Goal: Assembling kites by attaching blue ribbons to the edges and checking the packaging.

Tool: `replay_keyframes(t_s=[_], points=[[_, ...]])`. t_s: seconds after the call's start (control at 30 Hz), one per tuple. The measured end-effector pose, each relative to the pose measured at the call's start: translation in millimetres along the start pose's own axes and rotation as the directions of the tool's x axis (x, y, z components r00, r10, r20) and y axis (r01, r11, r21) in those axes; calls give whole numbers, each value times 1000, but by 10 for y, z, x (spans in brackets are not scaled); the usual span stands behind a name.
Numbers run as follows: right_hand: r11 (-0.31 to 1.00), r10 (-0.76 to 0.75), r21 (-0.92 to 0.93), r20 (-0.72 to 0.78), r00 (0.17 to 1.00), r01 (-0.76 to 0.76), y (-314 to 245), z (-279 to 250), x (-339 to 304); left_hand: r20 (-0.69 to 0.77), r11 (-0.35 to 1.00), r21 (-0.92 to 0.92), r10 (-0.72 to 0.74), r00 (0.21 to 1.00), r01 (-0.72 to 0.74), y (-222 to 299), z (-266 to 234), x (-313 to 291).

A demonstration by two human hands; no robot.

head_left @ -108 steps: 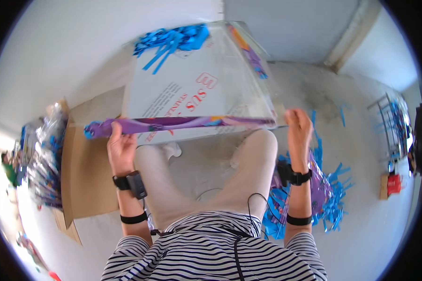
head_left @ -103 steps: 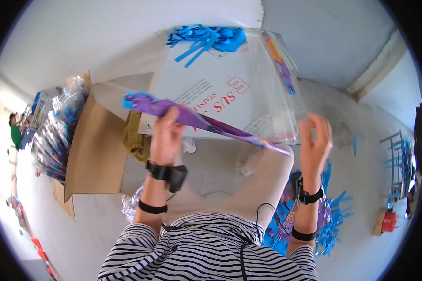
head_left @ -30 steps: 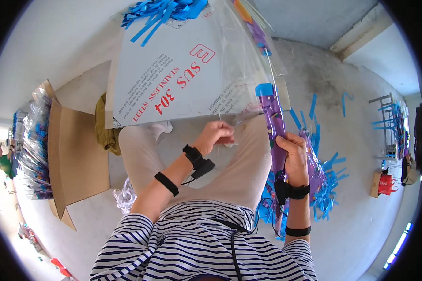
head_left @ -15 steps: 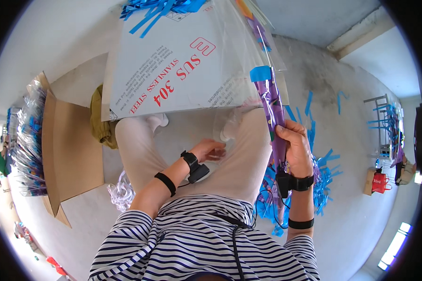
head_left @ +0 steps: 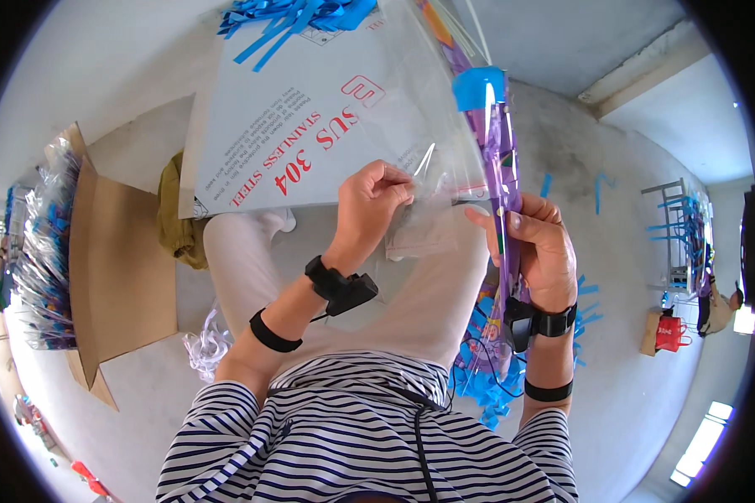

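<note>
Upright, the purple packet (head_left: 502, 159) stands in the right hand (head_left: 538, 251) grip.

A pale grey concrete floor (head_left: 117, 134) lay lit by bright daylight, with an open cardboard box (head_left: 117, 268) and bundled clear packets (head_left: 46, 243) at the left, blue strips (head_left: 600, 189) scattered to the right, and a metal rack (head_left: 688, 239) beside a red bag (head_left: 667, 331).
</note>
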State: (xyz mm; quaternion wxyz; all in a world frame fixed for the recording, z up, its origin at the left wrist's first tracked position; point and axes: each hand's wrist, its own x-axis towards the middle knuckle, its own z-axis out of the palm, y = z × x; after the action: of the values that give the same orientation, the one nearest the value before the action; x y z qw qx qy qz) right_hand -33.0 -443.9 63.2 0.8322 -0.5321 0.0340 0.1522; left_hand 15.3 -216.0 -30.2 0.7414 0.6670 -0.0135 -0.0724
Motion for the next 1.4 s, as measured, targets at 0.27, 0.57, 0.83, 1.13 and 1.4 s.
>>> replay_keyframes(t_s=[0.27,0.57,0.83,1.13,1.4], points=[[949,113,-284,-95,989,-136,76,264,-51,-38,982,-159,100,994,-105,-44,301,-79],[828,306,-504,36,951,-247,135,241,-269,483,375,-761,-219,848,530,-185,-91,-2],[683,258,-708,4,966,-179,-21,-151,-570,82,394,-905,-208,975,161,-66,-1117,1126],[894,266,-344,-108,958,-287,-231,-55,329,-327,781,-554,114,938,-288,909,-3190,2041],[843,433,-322,-70,899,-431,179,459,1928,-595,951,102,294,748,-292,959,-4595,3009]])
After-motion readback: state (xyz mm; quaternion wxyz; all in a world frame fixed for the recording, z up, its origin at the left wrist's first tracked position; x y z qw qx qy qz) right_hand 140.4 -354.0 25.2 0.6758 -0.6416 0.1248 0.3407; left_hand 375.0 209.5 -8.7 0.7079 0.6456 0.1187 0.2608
